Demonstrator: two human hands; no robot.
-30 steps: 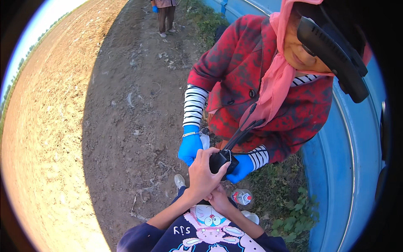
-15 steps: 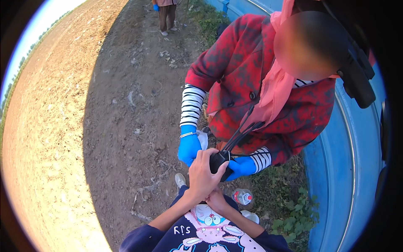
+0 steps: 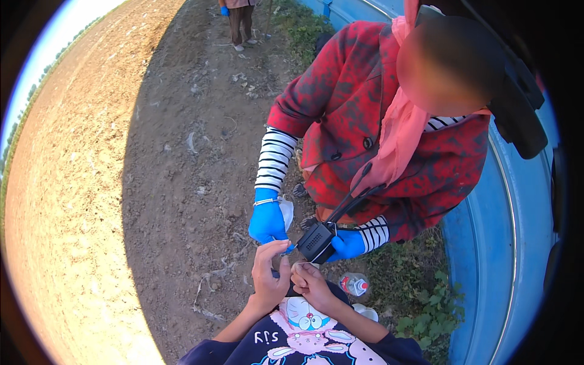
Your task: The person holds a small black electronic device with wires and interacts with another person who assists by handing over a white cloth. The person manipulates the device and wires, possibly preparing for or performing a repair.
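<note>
A black box-shaped device (image 3: 317,241) with a vented face and black cables hangs in front of the person opposite, whose blue-gloved hand (image 3: 348,244) grips its right side. My left hand (image 3: 269,277) is open just left of the device, thumb apart from the fingers, its fingertips close to that person's other blue-gloved hand (image 3: 267,222). Below the device's lower edge, my right hand (image 3: 311,286) is closed in a pinch. A thin pale strand (image 3: 306,263) shows between its fingertips and the device; where the strand ends is too small to tell.
The person opposite wears a red-and-grey jacket (image 3: 347,109) and a pink scarf (image 3: 392,146). A clear bottle with a red cap (image 3: 353,284) lies on the ground by my right arm. A blue wall (image 3: 486,255) runs along the right, beside green plants (image 3: 429,304). Another person (image 3: 242,24) stands far off.
My left hand has let go of the device and moved down and left. My right hand has come up to its lower edge. The device has tilted and shifted slightly down.
</note>
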